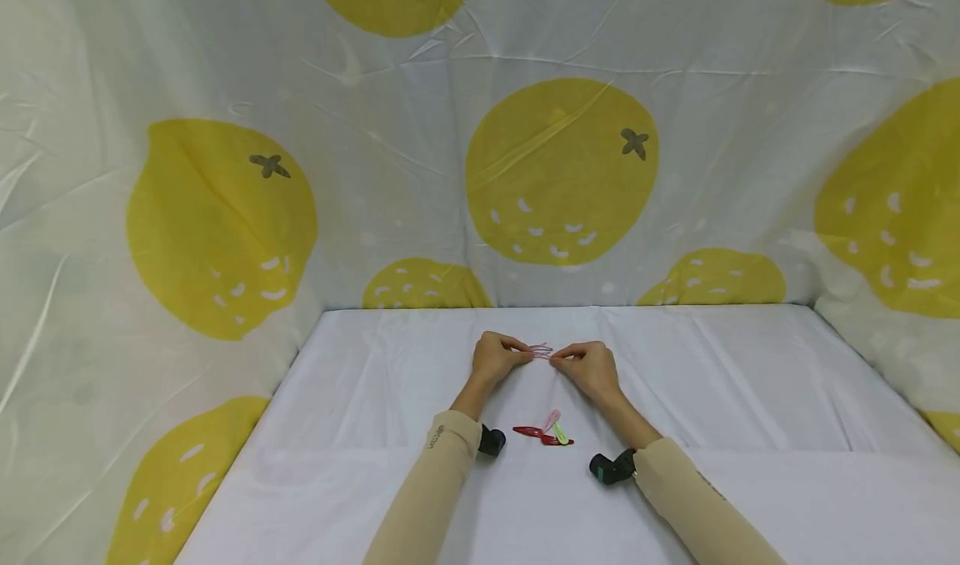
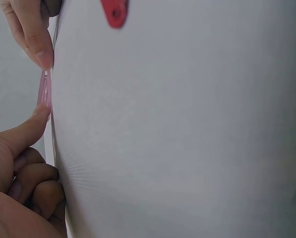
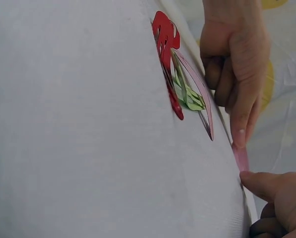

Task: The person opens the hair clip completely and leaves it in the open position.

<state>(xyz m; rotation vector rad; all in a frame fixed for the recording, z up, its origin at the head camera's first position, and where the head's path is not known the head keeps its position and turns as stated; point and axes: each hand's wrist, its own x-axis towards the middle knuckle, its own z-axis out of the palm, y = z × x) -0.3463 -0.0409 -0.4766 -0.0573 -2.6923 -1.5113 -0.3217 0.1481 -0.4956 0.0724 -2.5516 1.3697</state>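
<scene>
Held between both hands over the far part of the table is a pink snap hair clip [image 1: 542, 356]. My left hand [image 1: 496, 358] pinches one end with thumb and fingertips, while my right hand [image 1: 591, 368] pinches the other. In the left wrist view the clip [image 2: 44, 90] spans the gap between the two hands. Its ends are hidden under the fingertips. Nearer to me lies a small group of hair clips: red ones [image 1: 528, 432], a light green one [image 1: 560, 433] and another pink one [image 1: 552, 419]. They overlap each other in the right wrist view.
A white cloth [image 1: 360, 482] covers the table, with light creases across it. Behind and to both sides hangs a pale curtain [image 1: 390, 182] printed with yellow lemons. Each wrist wears a black camera [image 1: 612, 468], close above the cloth.
</scene>
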